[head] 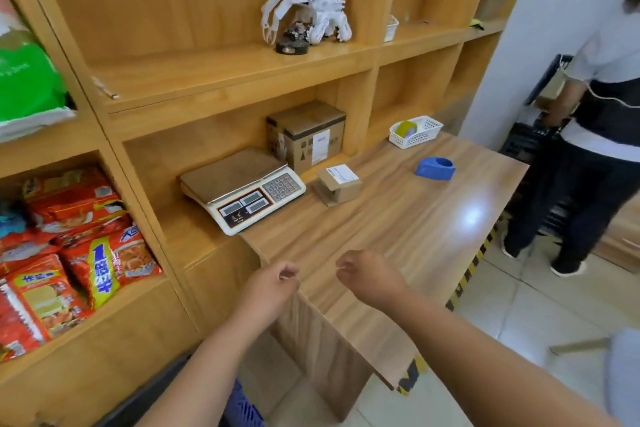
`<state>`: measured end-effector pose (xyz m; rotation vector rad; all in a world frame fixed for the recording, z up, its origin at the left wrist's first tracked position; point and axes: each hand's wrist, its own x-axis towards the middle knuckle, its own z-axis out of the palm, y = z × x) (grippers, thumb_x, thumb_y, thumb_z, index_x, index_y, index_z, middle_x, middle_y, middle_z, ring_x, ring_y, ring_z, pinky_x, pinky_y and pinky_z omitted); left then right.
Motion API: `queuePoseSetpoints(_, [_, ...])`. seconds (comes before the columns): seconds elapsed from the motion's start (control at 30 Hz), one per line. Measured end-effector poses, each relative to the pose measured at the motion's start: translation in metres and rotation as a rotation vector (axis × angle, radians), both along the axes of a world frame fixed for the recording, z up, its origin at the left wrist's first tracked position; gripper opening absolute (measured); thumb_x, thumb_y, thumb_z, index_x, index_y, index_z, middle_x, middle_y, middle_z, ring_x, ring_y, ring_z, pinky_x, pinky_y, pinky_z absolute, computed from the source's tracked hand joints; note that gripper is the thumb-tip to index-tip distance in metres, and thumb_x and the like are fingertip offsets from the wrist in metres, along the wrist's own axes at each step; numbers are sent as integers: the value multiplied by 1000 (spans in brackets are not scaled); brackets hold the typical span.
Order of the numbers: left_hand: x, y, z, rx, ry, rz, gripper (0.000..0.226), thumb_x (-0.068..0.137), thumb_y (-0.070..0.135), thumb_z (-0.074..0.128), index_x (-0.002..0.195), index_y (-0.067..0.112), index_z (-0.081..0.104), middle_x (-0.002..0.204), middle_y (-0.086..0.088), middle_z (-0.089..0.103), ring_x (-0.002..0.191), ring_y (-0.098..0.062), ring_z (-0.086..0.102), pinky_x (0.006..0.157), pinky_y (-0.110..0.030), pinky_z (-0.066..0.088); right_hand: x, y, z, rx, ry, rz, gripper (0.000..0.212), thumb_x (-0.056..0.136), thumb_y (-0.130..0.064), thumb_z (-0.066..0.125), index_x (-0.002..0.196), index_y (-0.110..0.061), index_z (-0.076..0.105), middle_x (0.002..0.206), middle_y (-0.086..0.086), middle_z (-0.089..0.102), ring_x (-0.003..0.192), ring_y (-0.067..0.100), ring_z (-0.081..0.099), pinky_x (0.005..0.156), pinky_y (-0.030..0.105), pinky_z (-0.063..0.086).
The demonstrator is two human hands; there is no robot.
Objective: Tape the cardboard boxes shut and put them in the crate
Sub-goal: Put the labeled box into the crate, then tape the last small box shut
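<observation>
A: Cardboard boxes, where? 
B: Small cardboard box (338,185) w/ white label lies on the tabletop (408,229), just right of the scale (242,194). Bigger cardboard box (306,133) stands behind it, in the shelf nook. 
A: Tape? 
B: Blue tape dispenser (435,168) on the tabletop, far right, apart from the boxes. White basket (415,132) beyond it holds a yellowish roll (406,128). 
A: Hands? 
B: Left hand (273,284) & right hand (370,276) hover at the near tabletop edge, close together. Fingers curled in on both, loosely closed; nothing visibly gripped. 
A: Crate? 
B: Blue crate (242,406) corner shows low, near, under the left forearm. Another person (595,135) stands far right.
</observation>
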<state>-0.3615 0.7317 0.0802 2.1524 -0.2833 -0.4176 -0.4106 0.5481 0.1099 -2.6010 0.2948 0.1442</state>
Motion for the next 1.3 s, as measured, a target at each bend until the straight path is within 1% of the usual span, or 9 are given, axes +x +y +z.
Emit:
queuePoseSetpoints(0.17, [-6,-106,-7,-7,-4,-6,17,87,19,62,87,36,58,93,9,64,83,-10,58,82,-29,47,-13,-109,0,3,-16,-37,25,92,-25,51,109,-15,67,110,2,65,105,22,58,78,27,42])
queuePoseSetpoints(0.27, [-11,-177,-9,-6,7,-13,11,88,23,61,92,33,60,94,11,64,86,-9,60,76,-25,43,-19,-175,1,46,-13,-67,27,94,-24,50,111,-13,66,110,3,65,104,22,59,84,31,47])
queuePoseSetpoints(0.37, [-17,-241,-9,-46,6,12,11,88,21,61,94,30,60,94,10,65,86,-8,60,71,-21,41,-19,-234,2,48,-11,-68,29,94,-25,51,119,-16,64,117,2,64,107,19,58,88,29,48])
queuePoseSetpoints(0.47, [-20,-285,-11,-76,9,61,14,87,20,61,97,30,60,94,10,64,86,-6,61,77,-22,44,-15,-280,-2,69,7,-74,31,93,-27,52,122,-18,62,121,1,63,110,18,58,91,29,48])
queuePoseSetpoints(0.6, [-10,-314,-18,-15,17,92,14,87,22,60,92,36,59,92,10,66,82,-7,62,79,-27,47,-6,-323,-11,71,32,-53,30,93,-28,51,120,-22,63,120,0,63,108,18,59,91,32,49])
queuePoseSetpoints(0.87, [42,-369,-26,-15,23,193,14,88,24,56,87,36,60,86,12,66,77,-9,62,63,-22,43,41,-376,-27,109,58,-43,26,93,-28,50,114,-23,65,113,-2,65,101,16,61,85,31,51])
queuePoseSetpoints(1.0, [84,-404,-40,-64,35,245,12,88,24,58,88,35,62,91,13,66,82,-7,60,72,-26,44,82,-406,-28,100,34,-19,24,92,-27,51,109,-20,67,110,0,67,102,19,60,86,31,50])
queuePoseSetpoints(1.13, [129,-432,-58,-119,84,365,13,87,20,57,90,31,64,91,11,66,79,-6,58,65,-24,40,130,-436,-32,82,80,25,22,91,-24,51,104,-20,68,104,2,68,99,20,61,85,31,49])
queuePoseSetpoints(1.3, [184,-446,-72,-141,126,553,17,86,17,53,92,27,66,91,5,67,71,-14,56,63,-27,40,200,-460,-42,20,137,121,21,91,-24,49,96,-22,69,100,1,70,99,21,62,80,28,46])
